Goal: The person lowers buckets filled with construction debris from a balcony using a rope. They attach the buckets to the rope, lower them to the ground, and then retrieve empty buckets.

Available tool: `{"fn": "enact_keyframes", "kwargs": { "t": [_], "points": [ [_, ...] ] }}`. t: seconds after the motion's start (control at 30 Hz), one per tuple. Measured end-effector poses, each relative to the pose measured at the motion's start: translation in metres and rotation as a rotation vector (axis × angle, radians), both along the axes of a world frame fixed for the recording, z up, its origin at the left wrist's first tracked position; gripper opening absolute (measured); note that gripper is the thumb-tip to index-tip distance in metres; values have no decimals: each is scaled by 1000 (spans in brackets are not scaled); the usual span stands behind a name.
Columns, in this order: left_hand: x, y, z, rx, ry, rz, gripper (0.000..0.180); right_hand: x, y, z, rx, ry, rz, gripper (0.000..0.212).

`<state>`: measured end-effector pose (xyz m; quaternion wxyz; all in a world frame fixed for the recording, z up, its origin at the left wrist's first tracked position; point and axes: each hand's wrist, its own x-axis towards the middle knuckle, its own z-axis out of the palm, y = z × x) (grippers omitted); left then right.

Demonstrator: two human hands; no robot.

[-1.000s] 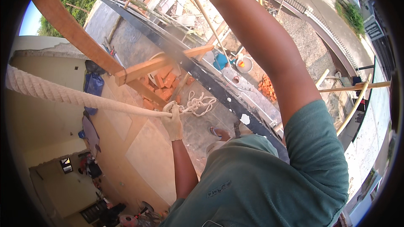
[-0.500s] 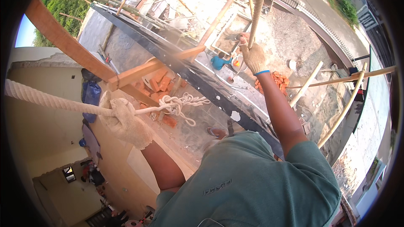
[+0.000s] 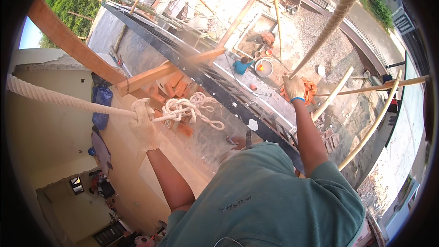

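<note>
My left hand (image 3: 145, 124), in a pale work glove, is closed round a thick white rope (image 3: 68, 100) that comes in from the left. Past the fist the rope runs into a knotted, looped bundle (image 3: 194, 110) over the bricks. At the right, my gloved right hand (image 3: 293, 88) grips another length of rope (image 3: 327, 29), which slants up to the upper right. That hand is over the ground far below, in line with a pile of orange bricks (image 3: 310, 90). The fingers of both hands are wrapped round the rope.
A wooden frame (image 3: 155, 77) stands just ahead, with loose bricks (image 3: 173, 86) behind it. A dark beam (image 3: 219, 93) edges the drop. Below, one person in blue (image 3: 241, 66) is beside a round basin (image 3: 264, 67); another person (image 3: 266, 39) bends nearby. Bamboo poles (image 3: 372, 123) lean at right.
My right hand has moved down and slightly right with its rope, which now slants more. My left hand has shifted slightly right and upward, and the rope bundle has moved a little.
</note>
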<state>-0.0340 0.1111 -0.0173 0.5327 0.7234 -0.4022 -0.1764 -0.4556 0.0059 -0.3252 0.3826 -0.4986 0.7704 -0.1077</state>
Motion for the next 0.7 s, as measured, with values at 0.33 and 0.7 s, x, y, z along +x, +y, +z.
{"fn": "enact_keyframes", "kwargs": {
  "t": [0.33,0.7],
  "points": [
    [120,75,-251,398,-201,-114,24,23,-11,169,-845,-353,-82,26],
    [14,127,-336,496,-573,-300,60,190,68,251,-647,-820,501,95]
  ]
}}
